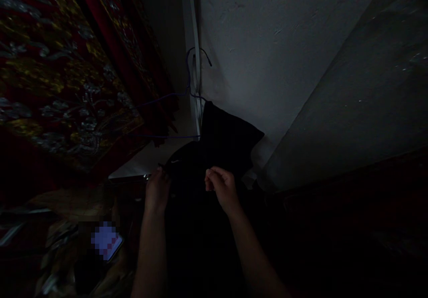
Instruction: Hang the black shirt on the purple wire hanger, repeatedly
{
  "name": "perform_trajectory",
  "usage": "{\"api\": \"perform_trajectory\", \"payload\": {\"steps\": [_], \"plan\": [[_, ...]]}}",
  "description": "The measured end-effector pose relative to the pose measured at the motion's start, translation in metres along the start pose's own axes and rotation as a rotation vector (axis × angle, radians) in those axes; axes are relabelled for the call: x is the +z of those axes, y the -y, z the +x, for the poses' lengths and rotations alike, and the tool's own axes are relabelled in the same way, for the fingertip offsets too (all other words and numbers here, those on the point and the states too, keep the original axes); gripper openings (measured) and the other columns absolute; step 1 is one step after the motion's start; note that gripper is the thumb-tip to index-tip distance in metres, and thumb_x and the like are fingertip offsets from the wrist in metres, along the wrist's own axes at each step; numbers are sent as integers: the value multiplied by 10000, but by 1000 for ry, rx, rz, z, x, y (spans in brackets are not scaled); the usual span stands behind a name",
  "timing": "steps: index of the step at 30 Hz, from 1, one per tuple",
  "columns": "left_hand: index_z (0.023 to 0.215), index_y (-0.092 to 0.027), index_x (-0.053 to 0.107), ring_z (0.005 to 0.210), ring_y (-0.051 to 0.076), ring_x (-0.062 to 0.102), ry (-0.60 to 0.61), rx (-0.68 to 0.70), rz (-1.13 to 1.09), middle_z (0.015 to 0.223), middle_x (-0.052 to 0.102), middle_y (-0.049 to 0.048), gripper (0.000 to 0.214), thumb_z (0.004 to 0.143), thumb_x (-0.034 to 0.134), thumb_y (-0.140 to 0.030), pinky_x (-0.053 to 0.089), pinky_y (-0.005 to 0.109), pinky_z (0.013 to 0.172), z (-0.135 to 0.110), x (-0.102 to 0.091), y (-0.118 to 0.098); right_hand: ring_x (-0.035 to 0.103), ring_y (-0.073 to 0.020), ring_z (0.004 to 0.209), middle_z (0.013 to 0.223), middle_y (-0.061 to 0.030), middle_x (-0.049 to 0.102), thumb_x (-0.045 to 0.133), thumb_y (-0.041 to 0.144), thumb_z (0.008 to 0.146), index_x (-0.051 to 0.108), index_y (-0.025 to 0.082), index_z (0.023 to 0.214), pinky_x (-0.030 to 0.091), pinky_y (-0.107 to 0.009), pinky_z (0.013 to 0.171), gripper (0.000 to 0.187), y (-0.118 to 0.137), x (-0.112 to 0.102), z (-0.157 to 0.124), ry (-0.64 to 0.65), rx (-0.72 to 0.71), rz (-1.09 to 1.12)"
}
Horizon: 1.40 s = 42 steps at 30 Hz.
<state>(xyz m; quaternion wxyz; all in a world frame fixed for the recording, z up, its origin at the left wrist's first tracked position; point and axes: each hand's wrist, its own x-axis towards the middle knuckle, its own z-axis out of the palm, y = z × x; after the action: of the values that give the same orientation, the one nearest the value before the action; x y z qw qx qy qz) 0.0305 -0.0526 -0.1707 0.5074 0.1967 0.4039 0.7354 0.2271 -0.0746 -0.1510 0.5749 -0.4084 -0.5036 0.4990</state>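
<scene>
Dim grey wall [254, 57] backs one purple wire hanger [188, 86]. Left of the hanger spreads one red panel with gold and silver decoration [67, 88]. Below the hanger, the left hand [157, 189] meets the left edge of one black cloth garment [224, 142], its grip too dark to tell. The garment covers the hanger's right end; below that, the right hand [222, 184] is clenched before the garment, any cloth inside unclear.

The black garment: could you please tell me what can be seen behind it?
Past the upper edge of the black garment, the pale wall shows behind. The hanger has its right end covered by the garment; that end and the wall there cannot be seen.
</scene>
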Motion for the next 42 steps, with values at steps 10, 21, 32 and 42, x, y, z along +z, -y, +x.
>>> {"api": "perform_trajectory", "payload": {"steps": [10,21,32,42], "plan": [[899,-237,715,878,185,649,406,397,536,887,675,25,141,904,695,-376,533,320,842,-75,65,0,652,-233,1050,1118,-51,690,749,286,775,634,250,1119,512,-363,973,365,8,-16,-9,238,-180,-187],[1103,-254,750,944,278,718,1092,91,1095,1001,780,79,432,972,499,-580,556,395,879,-34,20,-7,381,-119,489,499,36,410,559,293,667,474,214,494,293,-238,448,208,77,-50,47,268,-88,-264],[938,-238,776,787,266,720,724,247,1534,889,784,75,348,909,592,-533,515,324,693,15,-13,-97,417,-119,544,545,35,449,574,393,871,499,211,564,298,-261,527,364,44,-60,146,-2,-346,-515],[695,-209,675,688,196,608,719,498,1542,738,665,24,432,835,647,-617,451,288,642,44,25,-138,373,-104,509,516,33,358,570,391,796,473,198,515,214,-254,484,354,79,-92,118,-102,-397,-711]]}}
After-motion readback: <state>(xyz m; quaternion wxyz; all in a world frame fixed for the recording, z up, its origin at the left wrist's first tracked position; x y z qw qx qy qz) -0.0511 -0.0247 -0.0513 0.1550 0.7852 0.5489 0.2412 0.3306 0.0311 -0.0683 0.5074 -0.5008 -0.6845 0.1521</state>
